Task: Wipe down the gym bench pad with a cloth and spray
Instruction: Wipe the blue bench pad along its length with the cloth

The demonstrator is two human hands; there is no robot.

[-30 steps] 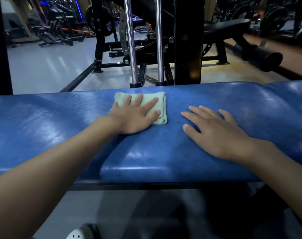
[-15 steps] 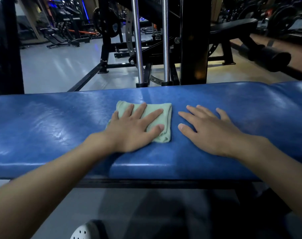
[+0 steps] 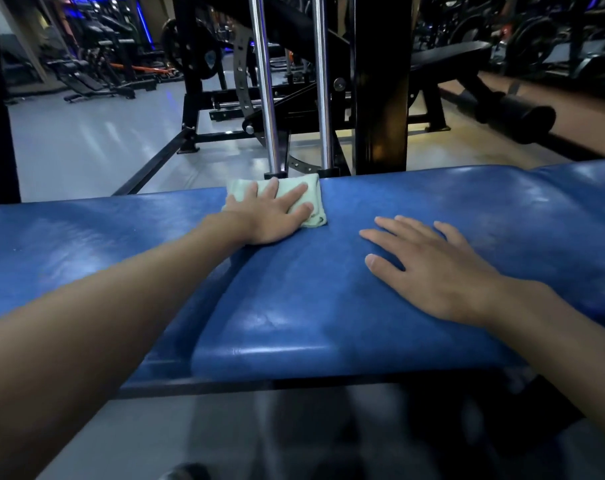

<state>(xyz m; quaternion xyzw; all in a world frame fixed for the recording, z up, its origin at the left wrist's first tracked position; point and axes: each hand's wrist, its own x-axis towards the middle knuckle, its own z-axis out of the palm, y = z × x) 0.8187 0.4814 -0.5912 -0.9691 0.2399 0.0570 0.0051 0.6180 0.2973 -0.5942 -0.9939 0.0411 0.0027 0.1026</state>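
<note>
Presently, head view: left hand [image 3: 270,216] presses flat, fingers spread, on folded pale green cloth [image 3: 313,202] at the far edge of the blue bench pad [image 3: 294,299]. Right hand [image 3: 432,268] rests palm-down on the pad (fingers straight, holding nothing), near the cloth.

Two hands [image 3: 270,218] [image 3: 432,271], one cloth [image 3: 317,202]

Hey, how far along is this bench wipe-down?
In hand: the left hand presses the folded green cloth flat at the far edge of the blue pad; the right hand rests on the pad. Done: unclear, glossy patches only. Left: probably the pad's ends. No spray bottle shows.
</note>
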